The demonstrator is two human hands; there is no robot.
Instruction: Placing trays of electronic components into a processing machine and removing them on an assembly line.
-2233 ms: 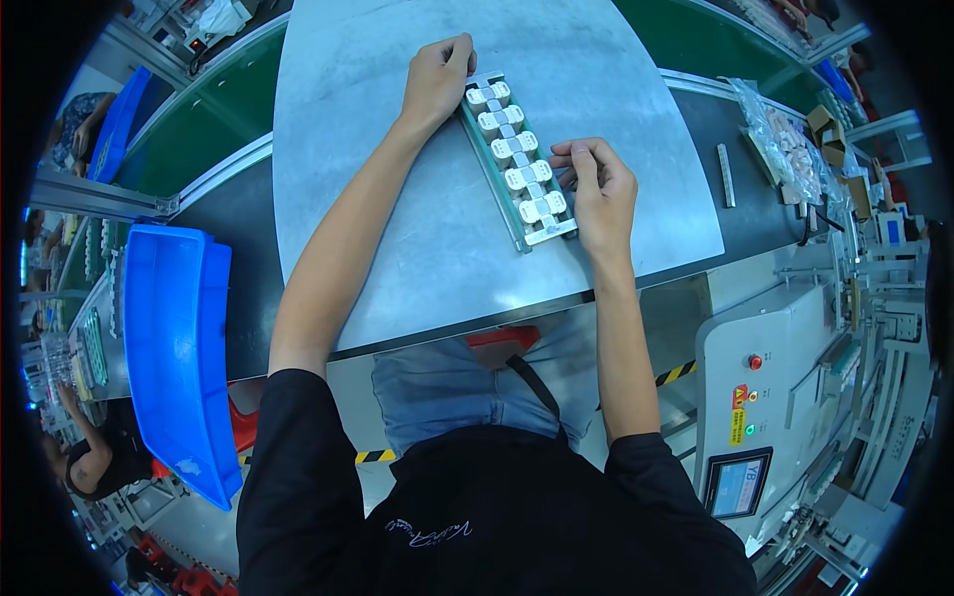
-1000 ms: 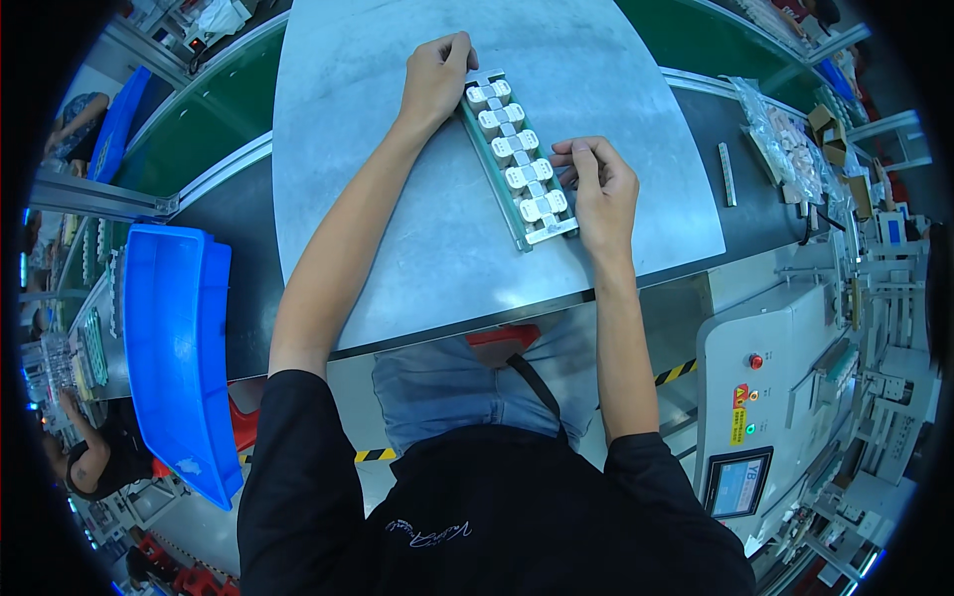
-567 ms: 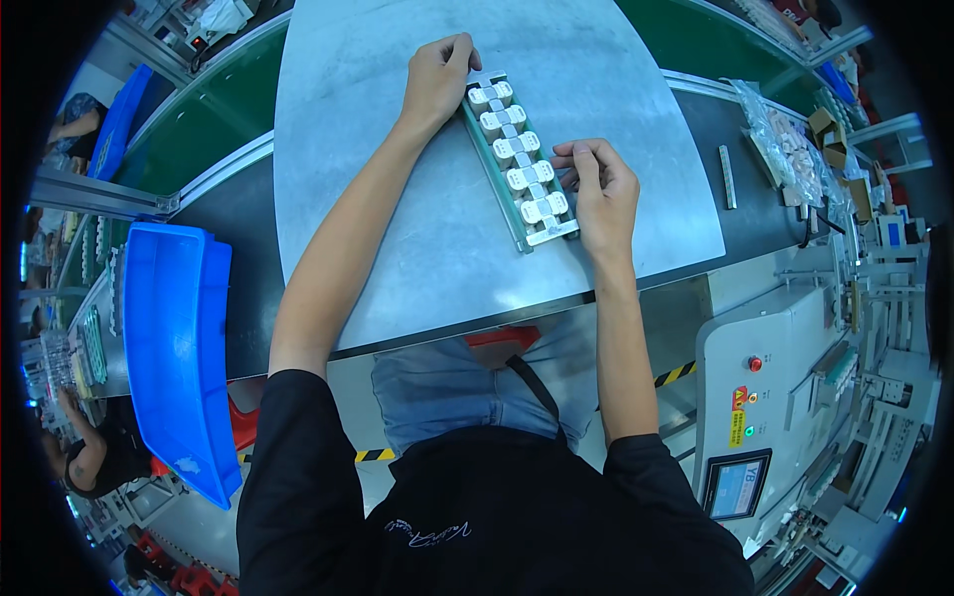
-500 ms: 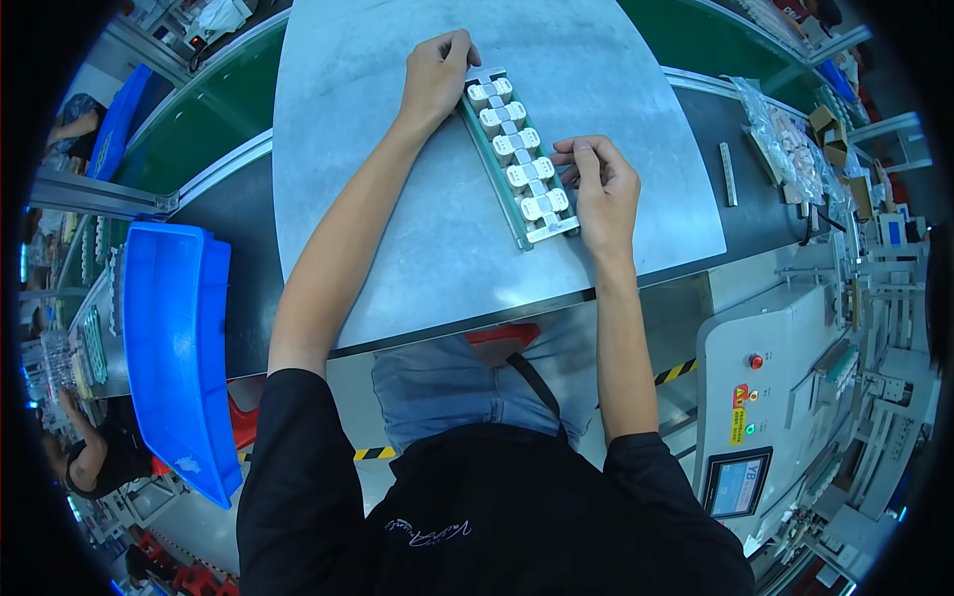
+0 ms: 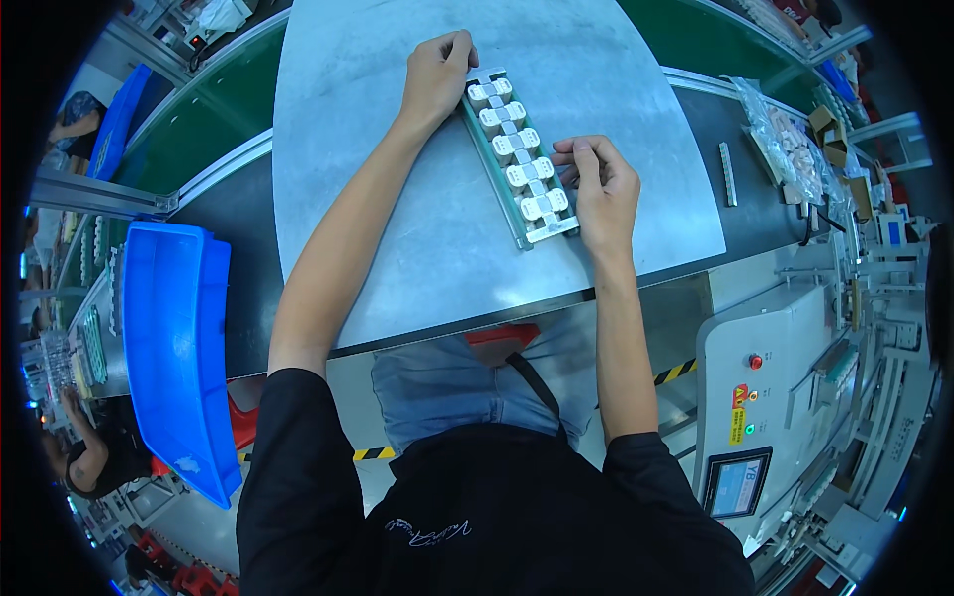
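A long green fixture (image 5: 489, 162) lies slantwise on the pale metal tabletop, its near end pointing right. Several white rounded plastic blocks (image 5: 516, 148) sit in a row along it, with small grey pieces between them. My left hand (image 5: 435, 79) is closed at the fixture's far left corner, its fingertips partly hidden. At the right edge, towards the near end, my right hand (image 5: 603, 189) bends its fingers against the fixture; the thumb lies above and some fingertips are out of sight.
A blue bin (image 5: 177, 348) stands left of the table. To the right are a thin pale strip (image 5: 728, 174), bagged parts (image 5: 790, 149) and a grey machine panel (image 5: 735, 397) with buttons and a screen. A co-worker (image 5: 89, 447) is at the far left.
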